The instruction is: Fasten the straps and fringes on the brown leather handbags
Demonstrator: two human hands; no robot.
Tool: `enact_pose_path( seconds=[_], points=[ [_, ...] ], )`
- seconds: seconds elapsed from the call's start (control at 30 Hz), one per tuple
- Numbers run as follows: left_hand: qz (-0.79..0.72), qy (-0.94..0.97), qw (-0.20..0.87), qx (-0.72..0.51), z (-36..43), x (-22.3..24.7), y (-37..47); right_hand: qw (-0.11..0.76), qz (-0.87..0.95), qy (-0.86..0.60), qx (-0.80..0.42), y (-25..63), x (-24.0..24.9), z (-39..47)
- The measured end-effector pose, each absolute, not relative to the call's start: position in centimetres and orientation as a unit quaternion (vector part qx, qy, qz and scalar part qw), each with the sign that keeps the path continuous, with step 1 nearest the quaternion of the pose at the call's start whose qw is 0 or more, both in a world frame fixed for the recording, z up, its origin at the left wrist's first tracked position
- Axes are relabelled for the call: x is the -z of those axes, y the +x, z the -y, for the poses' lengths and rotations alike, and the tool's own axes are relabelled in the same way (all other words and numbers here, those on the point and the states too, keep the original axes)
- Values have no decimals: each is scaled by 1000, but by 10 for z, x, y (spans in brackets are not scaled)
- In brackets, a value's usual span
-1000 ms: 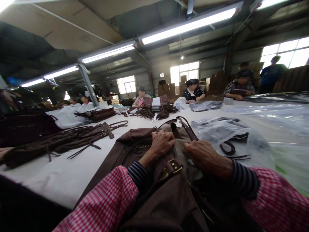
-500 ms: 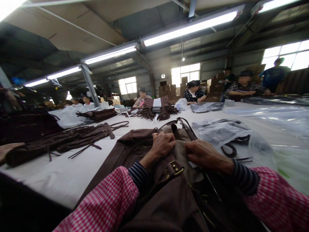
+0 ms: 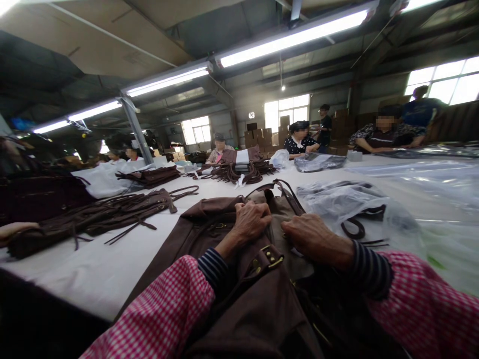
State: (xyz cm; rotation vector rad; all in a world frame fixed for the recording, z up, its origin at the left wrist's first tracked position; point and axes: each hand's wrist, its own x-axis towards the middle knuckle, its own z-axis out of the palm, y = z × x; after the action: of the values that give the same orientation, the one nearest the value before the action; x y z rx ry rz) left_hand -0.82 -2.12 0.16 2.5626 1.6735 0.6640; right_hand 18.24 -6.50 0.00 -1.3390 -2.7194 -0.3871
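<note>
A dark brown handbag (image 3: 247, 309) lies in front of me, its mouth spread and a grey-brown lining (image 3: 279, 222) showing. My left hand (image 3: 250, 222) is closed on the bag's edge, with the fingertips tucked out of sight. Across the opening, my right hand (image 3: 307, 234) is a fist against the lining, gripping the bag there; the exact spot its fingers pinch is hidden. Between and below the hands sits a brass buckle (image 3: 275, 261) on a strap. The bag's thin handle (image 3: 290, 192) loops up beyond the hands.
More brown bags (image 3: 123, 214) lie to the left, where another person's hand (image 3: 17, 230) rests. A bundle of bags (image 3: 239, 164) stands ahead. Clear plastic wrapping (image 3: 337, 199) covers a strapped item at right. Several people sit or stand across the white table (image 3: 108, 269).
My right hand has shifted slightly left and up along the lining. My left hand stays in place. A standing person in the background has moved left.
</note>
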Motion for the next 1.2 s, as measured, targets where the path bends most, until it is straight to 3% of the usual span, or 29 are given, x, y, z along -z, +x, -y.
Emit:
enact_pose_path(
  seconds=[0.33, 0.57, 1.0, 1.2],
  points=[
    [-533, 817, 8, -219, 20, 0, -10, 58, 870, -474, 121, 184, 3, 68],
    [-559, 792, 87, -231, 24, -8, -10, 146, 842, -515, 58, 180, 3, 67],
    [-571, 776, 113, -243, 22, -6, -10, 284, 822, -487, -73, 174, 5, 44],
    [-572, 773, 116, -248, 23, -6, -10, 302, 816, -486, -82, 174, 6, 44]
  ],
)
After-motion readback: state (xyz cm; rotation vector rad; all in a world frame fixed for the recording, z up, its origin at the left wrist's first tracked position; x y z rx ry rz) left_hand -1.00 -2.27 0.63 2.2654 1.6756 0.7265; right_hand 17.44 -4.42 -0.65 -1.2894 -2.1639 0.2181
